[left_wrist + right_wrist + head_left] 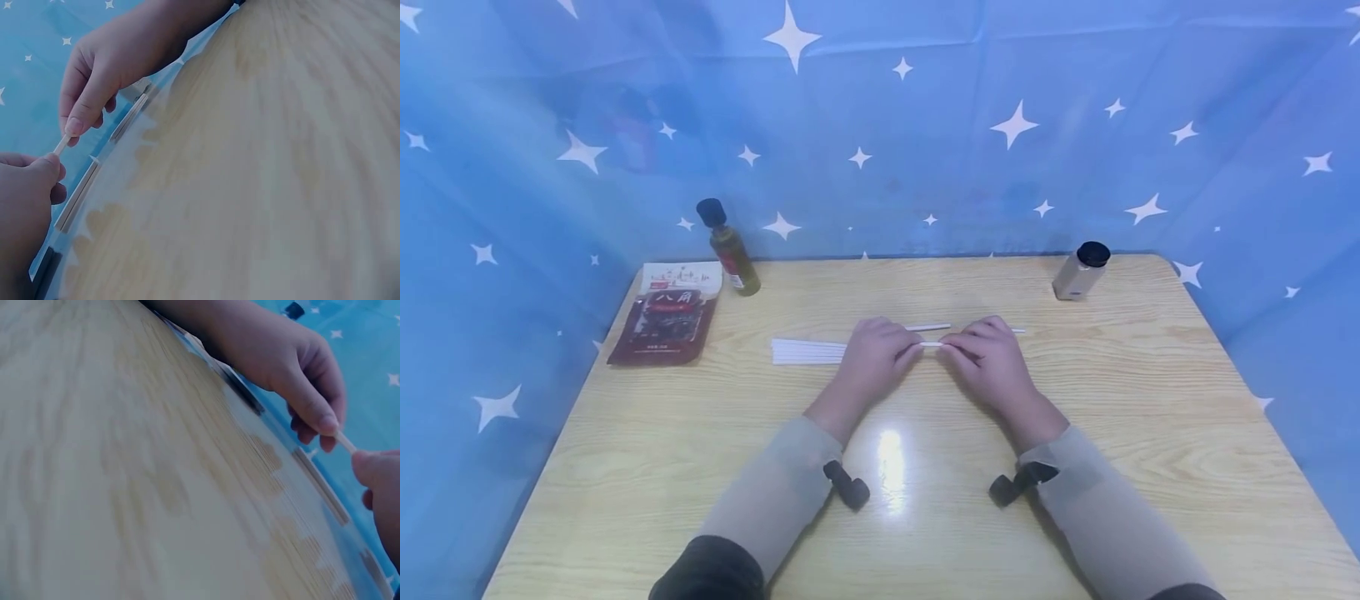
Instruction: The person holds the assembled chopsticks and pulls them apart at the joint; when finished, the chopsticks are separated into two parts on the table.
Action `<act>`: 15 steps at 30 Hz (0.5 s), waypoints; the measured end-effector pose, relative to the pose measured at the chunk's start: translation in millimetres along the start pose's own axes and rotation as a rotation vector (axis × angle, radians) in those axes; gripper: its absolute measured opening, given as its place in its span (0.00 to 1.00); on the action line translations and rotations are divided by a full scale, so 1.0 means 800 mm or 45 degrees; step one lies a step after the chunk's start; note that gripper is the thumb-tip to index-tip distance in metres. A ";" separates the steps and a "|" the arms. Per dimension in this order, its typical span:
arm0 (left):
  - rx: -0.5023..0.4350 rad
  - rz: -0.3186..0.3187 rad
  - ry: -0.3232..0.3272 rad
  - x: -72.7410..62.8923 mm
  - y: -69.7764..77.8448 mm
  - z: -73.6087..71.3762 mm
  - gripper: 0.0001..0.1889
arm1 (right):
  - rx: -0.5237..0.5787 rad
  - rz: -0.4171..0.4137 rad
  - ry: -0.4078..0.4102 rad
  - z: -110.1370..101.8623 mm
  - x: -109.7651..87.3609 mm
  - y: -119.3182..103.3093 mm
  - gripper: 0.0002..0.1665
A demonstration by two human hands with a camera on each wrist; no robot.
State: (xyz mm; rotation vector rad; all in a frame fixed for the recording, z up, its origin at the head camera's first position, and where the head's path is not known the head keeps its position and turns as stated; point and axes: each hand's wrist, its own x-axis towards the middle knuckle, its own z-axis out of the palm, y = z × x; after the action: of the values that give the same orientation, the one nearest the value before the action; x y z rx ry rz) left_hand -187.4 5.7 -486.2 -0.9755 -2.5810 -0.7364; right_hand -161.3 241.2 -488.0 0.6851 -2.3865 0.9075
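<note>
Both hands meet over the middle of the table in the head view. My left hand [877, 354] pinches one end of a thin white stick [930, 344] between thumb and fingers. The other end is pinched by my right hand [988, 362], leaving a short length showing between them. In the right wrist view the stick [345, 442] appears straight and held above the table. Several white sticks [807, 352] lie side by side left of the left hand, partly hidden behind it. Behind the hands lies another stick [929, 327], and a stick end [1018, 331] shows beyond the right hand.
At the back left of the wooden table [1150, 433] lie a dark red packet [664, 325] and a green-tinted bottle [736, 260] with a black cap. A small jar [1073, 279] with a black lid stands back right. A blue star-patterned curtain [880, 108] hangs behind.
</note>
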 end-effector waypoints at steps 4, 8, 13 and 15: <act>-0.012 -0.021 0.051 0.007 0.004 0.005 0.11 | -0.038 0.035 0.010 -0.015 -0.002 0.011 0.06; -0.004 -0.047 0.105 0.011 0.004 0.005 0.10 | -0.039 0.094 0.093 -0.034 -0.007 0.028 0.06; -0.014 -0.055 0.098 0.011 0.004 0.003 0.10 | -0.049 0.119 0.136 -0.051 -0.016 0.044 0.07; -0.019 -0.060 0.100 0.010 0.004 0.004 0.09 | -0.062 0.115 0.119 -0.052 -0.018 0.046 0.07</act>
State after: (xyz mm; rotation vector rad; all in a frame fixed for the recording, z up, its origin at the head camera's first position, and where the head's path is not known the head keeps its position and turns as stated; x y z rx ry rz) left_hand -191.3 13.8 -483.8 -0.8745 -2.5418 -0.7911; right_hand -161.6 298.6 -486.1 0.5092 -2.3638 0.8950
